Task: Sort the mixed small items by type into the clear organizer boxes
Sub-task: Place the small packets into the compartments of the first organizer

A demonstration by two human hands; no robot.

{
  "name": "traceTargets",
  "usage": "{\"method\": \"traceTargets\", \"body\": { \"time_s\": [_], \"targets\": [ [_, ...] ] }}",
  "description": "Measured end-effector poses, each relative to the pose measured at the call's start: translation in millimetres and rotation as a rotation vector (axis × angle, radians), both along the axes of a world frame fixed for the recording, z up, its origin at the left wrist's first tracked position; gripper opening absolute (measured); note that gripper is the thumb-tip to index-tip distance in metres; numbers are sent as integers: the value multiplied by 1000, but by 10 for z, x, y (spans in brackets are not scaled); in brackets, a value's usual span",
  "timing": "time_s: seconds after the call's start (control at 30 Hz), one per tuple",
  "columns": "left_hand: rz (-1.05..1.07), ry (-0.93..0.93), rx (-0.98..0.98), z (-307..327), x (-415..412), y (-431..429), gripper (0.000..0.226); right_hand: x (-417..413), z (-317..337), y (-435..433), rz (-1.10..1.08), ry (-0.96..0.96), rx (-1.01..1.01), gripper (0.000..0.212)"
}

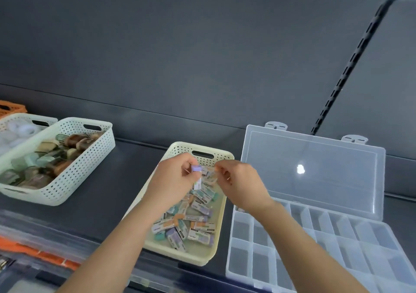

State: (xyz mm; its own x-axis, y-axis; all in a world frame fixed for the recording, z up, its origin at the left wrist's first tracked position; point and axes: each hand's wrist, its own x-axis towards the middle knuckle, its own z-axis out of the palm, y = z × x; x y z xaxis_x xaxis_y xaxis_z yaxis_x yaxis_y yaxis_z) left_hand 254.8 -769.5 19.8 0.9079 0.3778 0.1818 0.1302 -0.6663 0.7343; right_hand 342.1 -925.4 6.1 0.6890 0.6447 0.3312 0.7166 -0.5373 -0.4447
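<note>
Clear plastic organizer box (315,243) lies open nearest, just beside the cream basket (221,225) of mixed packets (191,225), likely to keep transfers short. Above the basket, the left hand (173,178) pinches a purple packet (196,169) and the right hand (238,182) pinches an orange packet (212,173), probably separating types.

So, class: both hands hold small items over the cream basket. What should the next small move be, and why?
Probably move the right hand and its small packet across into the clear organizer box: the lid lies open, visible compartments look empty, and it sits beside the cream basket. The left hand holds a purple item for later.
</note>
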Motion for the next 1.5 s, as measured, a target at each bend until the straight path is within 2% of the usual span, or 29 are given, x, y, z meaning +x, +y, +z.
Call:
{"method": "traceTargets", "body": {
  "time_s": [0.17, 0.3, 0.47, 0.63, 0.8, 1.17, 1.5],
  "targets": [
    [-208, -96, -50, 166, 251, -565, 7, 124, 143, -680, -145, -34, 191, 16],
    [-372, -137, 38, 173, 468, -1039, 6, 185, 154, -1185, -233, -151, 170, 14],
    [-468, -89, 224, 27, 667, -1481, 12, 149, 2, -1637, -322, -124, 101, 14],
    [-483, -8, 410, -178, 756, -1599, 15, 117, -164, -1780, -299, -62, 60, 12],
    [-467, 36, 494, -331, 794, -1600, 13, 111, -335, -1766, -298, -32, -39, 15],
    [-432, -1, 496, -481, 771, -1599, 20, 144, -427, -1800, -310, 6, -159, 15],
    [-439, 3, 527, -334, 674, -1484, 28, 99, -346, -1705, -313, -37, -81, 19]
  ]
}}
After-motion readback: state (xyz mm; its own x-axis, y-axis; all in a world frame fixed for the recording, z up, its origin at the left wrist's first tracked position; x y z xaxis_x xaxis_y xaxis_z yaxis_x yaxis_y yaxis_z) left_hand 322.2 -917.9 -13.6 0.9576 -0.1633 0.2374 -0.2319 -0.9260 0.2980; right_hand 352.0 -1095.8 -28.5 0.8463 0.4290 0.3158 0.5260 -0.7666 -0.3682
